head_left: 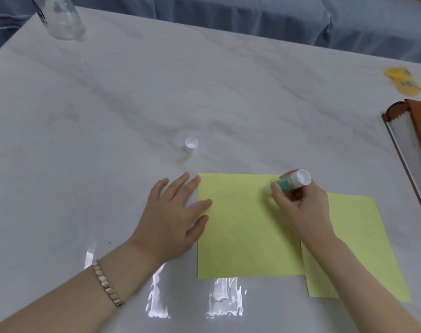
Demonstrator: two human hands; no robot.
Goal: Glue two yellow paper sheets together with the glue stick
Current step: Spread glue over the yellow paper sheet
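Note:
Two yellow paper sheets lie flat on the white marble table. The left sheet partly overlaps the right sheet. My right hand grips the uncapped glue stick, green label and white base, tilted with its tip touching the left sheet near the upper right corner. My left hand rests flat on the table, fingers spread, with fingertips pressing the sheet's left edge. The white glue cap stands on the table beyond the sheets.
A clear plastic bottle stands at the far left corner. A brown box with a serrated cutting edge lies along the right side. Yellow tags sit at the far right. Blue fabric lies beyond the table's far edge.

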